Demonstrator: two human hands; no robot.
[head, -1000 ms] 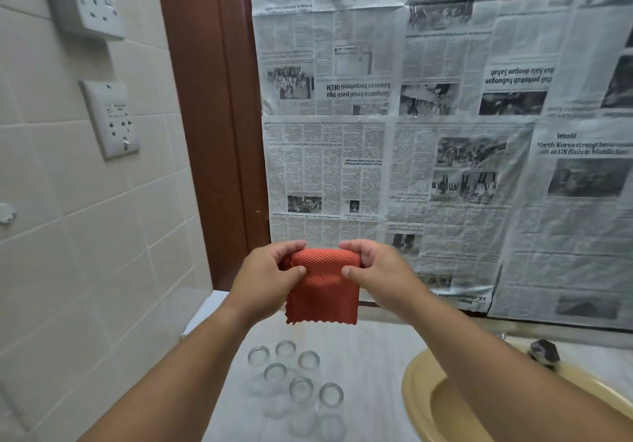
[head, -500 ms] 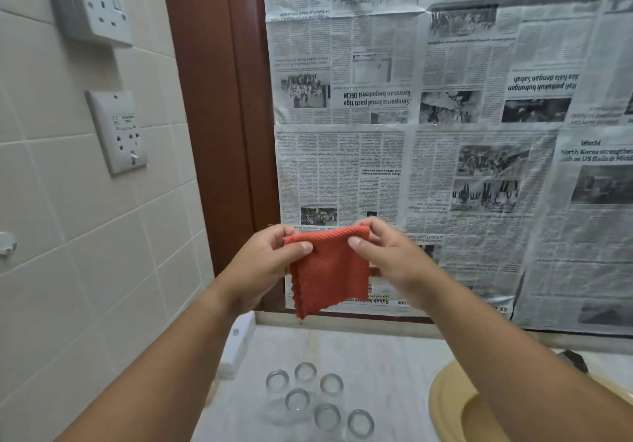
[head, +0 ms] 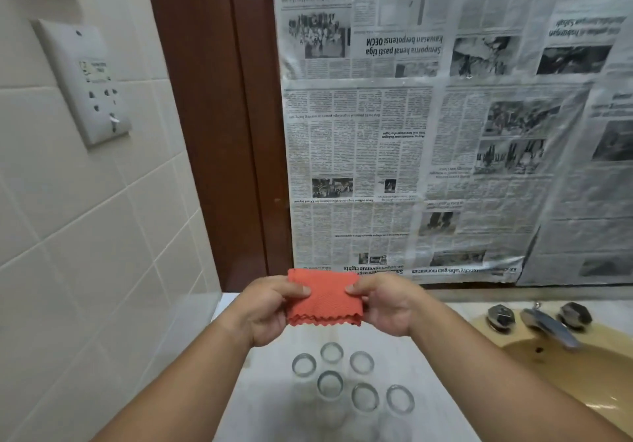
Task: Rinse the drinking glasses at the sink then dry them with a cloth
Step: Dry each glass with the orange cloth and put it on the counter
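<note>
Ok so, closest in: six drinking glasses point(head: 330, 384) sit mouths-up in a tight bunch on the pale counter point(head: 267, 407), about 6 o'clock in the view. Can't tell if they actually touch each other. There's a strip of bare counter at their 9 o'clock before the tiled wall point(head: 85, 236) closes that side off. At their 3 o'clock the right forearm crosses above the counter, and past it the yellowish sink point(head: 548, 366) takes up the 4 o'clock corner.

Next up, the hands. Both are raised over the counter just beyond the glasses, holding a folded orange cloth point(head: 325, 299) between them. The left hand point(head: 263, 308) pinches its 9 o'clock edge and the right hand point(head: 387, 304) its 3 o'clock edge, thumbs on the front, fingers curled behind. The zigzag hem hangs at the bottom, clear of the glasses.

Further back, the faucet point(head: 548, 328) pokes out over the basin with a knob either side. The counter ends at a wall papered in newspaper point(head: 411, 150), with a dark wooden frame point(head: 219, 116) at 11 o'clock and a socket point(head: 89, 81) at 10.
</note>
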